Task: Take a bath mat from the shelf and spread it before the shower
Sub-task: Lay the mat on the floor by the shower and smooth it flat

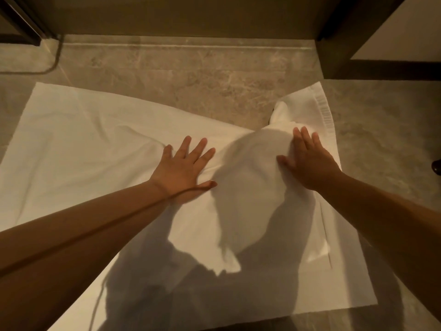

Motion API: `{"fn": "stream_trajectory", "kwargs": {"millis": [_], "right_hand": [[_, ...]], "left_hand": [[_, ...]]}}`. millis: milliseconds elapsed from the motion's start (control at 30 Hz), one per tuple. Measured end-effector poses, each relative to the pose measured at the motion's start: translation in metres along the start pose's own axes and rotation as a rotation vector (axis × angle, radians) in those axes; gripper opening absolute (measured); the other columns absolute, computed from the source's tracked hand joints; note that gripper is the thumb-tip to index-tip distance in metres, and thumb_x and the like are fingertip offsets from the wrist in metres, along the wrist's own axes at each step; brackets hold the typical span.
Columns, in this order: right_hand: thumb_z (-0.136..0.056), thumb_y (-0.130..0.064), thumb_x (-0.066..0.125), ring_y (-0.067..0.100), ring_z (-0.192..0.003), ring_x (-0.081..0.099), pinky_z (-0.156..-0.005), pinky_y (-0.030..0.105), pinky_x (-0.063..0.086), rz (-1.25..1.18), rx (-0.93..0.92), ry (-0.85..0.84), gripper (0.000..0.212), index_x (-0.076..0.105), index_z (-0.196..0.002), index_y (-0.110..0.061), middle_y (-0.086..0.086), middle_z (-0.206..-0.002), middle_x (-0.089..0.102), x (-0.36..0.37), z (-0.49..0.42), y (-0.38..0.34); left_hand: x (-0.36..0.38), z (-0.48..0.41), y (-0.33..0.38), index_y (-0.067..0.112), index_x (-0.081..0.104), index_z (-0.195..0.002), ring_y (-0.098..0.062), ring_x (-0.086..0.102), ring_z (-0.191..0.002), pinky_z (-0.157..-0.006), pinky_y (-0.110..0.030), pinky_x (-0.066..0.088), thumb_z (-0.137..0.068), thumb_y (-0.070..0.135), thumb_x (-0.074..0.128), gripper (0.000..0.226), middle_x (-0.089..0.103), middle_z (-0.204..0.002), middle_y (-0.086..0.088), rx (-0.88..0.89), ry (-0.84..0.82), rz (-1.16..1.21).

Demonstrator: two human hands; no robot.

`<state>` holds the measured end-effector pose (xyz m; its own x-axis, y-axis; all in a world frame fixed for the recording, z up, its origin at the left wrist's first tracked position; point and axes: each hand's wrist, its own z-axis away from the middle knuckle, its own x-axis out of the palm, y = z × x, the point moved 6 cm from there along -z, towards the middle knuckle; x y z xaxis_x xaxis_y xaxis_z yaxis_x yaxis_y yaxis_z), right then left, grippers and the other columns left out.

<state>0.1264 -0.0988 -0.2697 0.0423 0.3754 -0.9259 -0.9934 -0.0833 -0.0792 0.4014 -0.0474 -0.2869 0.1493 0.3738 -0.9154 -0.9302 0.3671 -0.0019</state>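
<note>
The stone floor (191,68) fills the frame. At its far edge it meets a dark threshold that is hard to make out. The white bath mat (71,151) lies on the floor with its long axis running left to right and its ribbed border (324,111) at the right end. The frame cuts off its near-left corner, and the person's shadow dims the near middle. A raised fold (253,163) hides part of the mat's right half. The left grip (183,166) presses flat beside the fold, fingers apart and straight. The right grip (307,161), fingers straight, rests on it.
</note>
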Motion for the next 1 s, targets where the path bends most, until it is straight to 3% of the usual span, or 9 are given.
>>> {"fn": "stream_trajectory", "kwargs": {"millis": [300, 667, 767, 867, 1000], "right_hand": [[-0.092, -0.056, 0.034, 0.028, -0.145, 0.008, -0.114, 0.049, 0.019, -0.104, 0.079, 0.045, 0.078, 0.004, -0.149, -0.013, 0.009, -0.159, 0.008, -0.002, -0.001, 0.023], [-0.091, -0.059, 0.031, 0.027, -0.145, -0.004, -0.115, 0.049, 0.016, -0.026, 0.141, -0.055, 0.08, -0.003, -0.149, -0.015, 0.005, -0.159, -0.006, 0.014, 0.015, 0.045], [-0.091, -0.061, 0.029, 0.028, -0.145, -0.007, -0.116, 0.05, 0.014, -0.023, 0.152, -0.077, 0.08, -0.006, -0.149, -0.016, 0.004, -0.159, -0.009, 0.019, 0.017, 0.049], [-0.092, -0.059, 0.028, 0.029, -0.145, -0.008, -0.115, 0.051, 0.015, -0.013, 0.172, -0.095, 0.08, -0.007, -0.148, -0.016, 0.006, -0.159, -0.011, 0.018, 0.016, 0.05], [-0.089, -0.064, 0.029, 0.03, -0.144, -0.011, -0.115, 0.05, 0.007, -0.044, 0.101, 0.022, 0.083, -0.012, -0.147, -0.022, 0.009, -0.158, -0.013, 0.013, 0.026, 0.029]], "left_hand": [[-0.001, -0.018, -0.013, 0.033, -0.012, -0.146, -0.033, -0.01, -0.144, -0.106, -0.063, 0.015, -0.059, 0.085, -0.011, 0.102, -0.016, -0.158, 0.004, -0.122, -0.008, 0.089], [-0.01, -0.027, -0.017, 0.033, -0.021, -0.144, -0.031, -0.019, -0.142, -0.107, -0.067, 0.013, -0.071, 0.082, -0.001, 0.09, -0.026, -0.155, 0.006, -0.248, -0.056, 0.167], [-0.009, -0.027, -0.017, 0.03, -0.026, -0.143, -0.031, -0.021, -0.142, -0.108, -0.066, 0.01, -0.075, 0.08, 0.002, 0.088, -0.03, -0.153, 0.002, -0.25, -0.057, 0.125], [-0.011, -0.021, -0.019, 0.025, -0.027, -0.143, -0.027, -0.025, -0.14, -0.112, -0.06, 0.002, -0.079, 0.075, -0.003, 0.085, -0.032, -0.152, -0.003, -0.196, 0.066, 0.073], [-0.001, -0.003, -0.012, 0.024, -0.029, -0.142, -0.026, -0.025, -0.141, -0.113, -0.056, -0.004, -0.08, 0.068, -0.016, 0.077, -0.025, -0.155, -0.004, -0.071, 0.143, -0.029]]}}
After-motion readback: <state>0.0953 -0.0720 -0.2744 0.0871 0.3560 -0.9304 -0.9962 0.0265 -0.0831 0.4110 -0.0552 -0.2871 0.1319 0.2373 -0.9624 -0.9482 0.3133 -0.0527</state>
